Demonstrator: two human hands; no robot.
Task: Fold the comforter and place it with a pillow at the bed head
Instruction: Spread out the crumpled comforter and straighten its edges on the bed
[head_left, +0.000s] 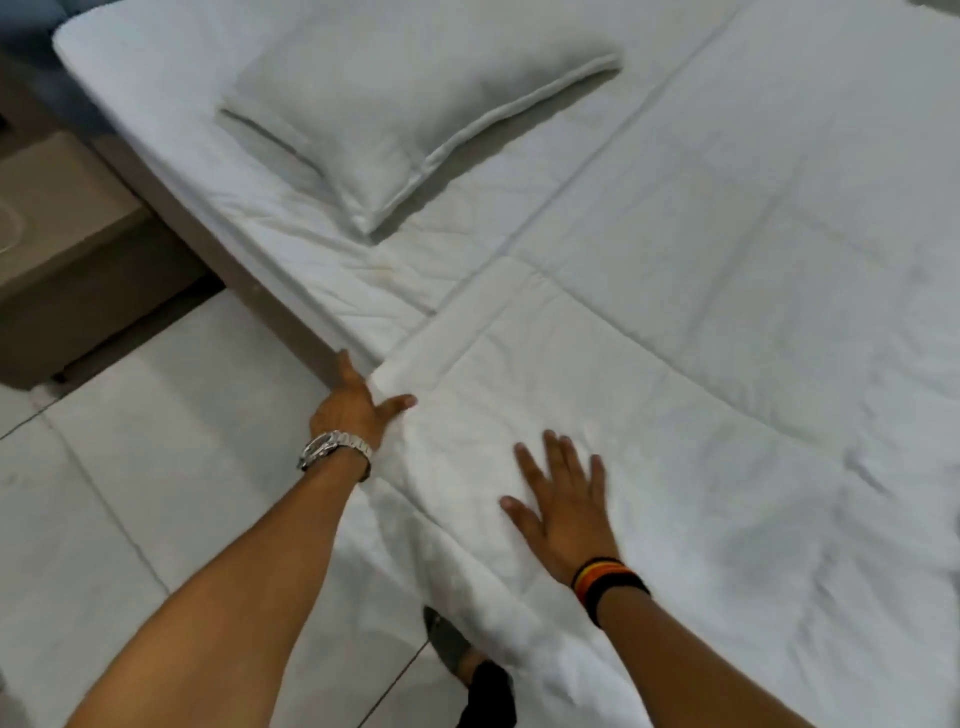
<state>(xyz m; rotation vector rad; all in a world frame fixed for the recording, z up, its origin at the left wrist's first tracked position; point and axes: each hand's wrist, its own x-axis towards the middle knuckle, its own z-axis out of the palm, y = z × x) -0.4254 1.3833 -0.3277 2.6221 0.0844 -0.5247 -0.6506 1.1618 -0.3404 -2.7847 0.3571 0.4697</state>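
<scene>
A white quilted comforter (701, 338) lies spread over the right and lower part of the bed, its near edge hanging over the side. A white pillow (395, 104) lies flat on the bare sheet towards the bed head at the upper left. My left hand (353, 400), with a metal watch on the wrist, grips the comforter's near corner at the bed's edge, thumb on top. My right hand (563, 512), with dark bands on the wrist, rests flat with spread fingers on the comforter just right of that corner.
The bed's side edge (218, 228) runs diagonally from upper left to my left hand. A brown nightstand (67, 249) stands at the left. Pale floor tiles (156, 493) lie below, with my foot (467, 670) showing under the hanging comforter.
</scene>
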